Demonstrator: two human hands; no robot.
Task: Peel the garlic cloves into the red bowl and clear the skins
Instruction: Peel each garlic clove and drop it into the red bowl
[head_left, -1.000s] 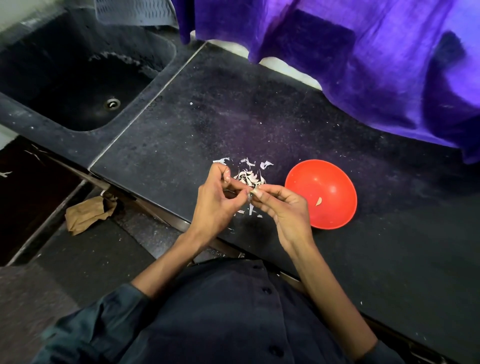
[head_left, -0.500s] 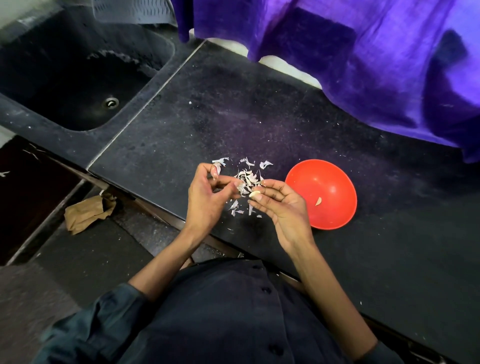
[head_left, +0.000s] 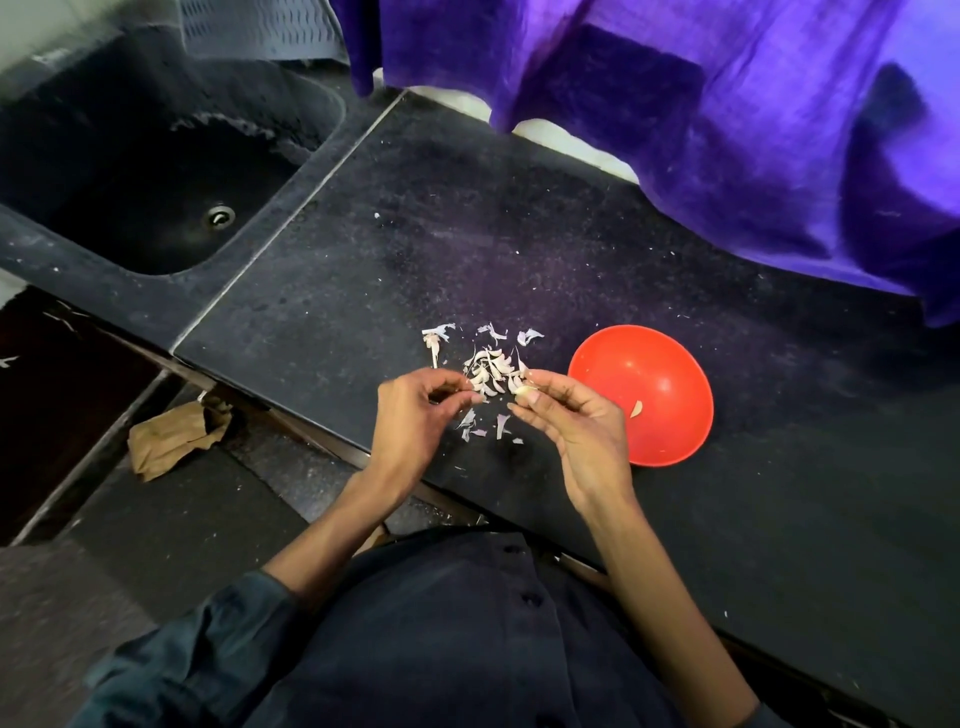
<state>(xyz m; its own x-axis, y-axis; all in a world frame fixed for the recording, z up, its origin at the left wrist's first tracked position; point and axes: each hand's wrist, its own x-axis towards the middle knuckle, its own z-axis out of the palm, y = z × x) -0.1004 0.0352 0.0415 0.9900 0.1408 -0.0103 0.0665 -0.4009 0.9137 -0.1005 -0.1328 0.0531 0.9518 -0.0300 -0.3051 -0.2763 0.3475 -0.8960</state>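
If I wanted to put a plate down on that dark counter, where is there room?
The counter is bare between the sink and the purple cloth, and again right of the red bowl. It is crowded at the front edge, where garlic skins lie between both hands and the bowl.

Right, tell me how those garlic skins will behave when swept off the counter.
The garlic skins look thin and curled, so probably very light and apt to scatter. Small flakes lie flat on the counter, so likely hard to pinch.

dark sink (head_left: 156, 171), purple cloth (head_left: 727, 130), brown paper (head_left: 171, 439)
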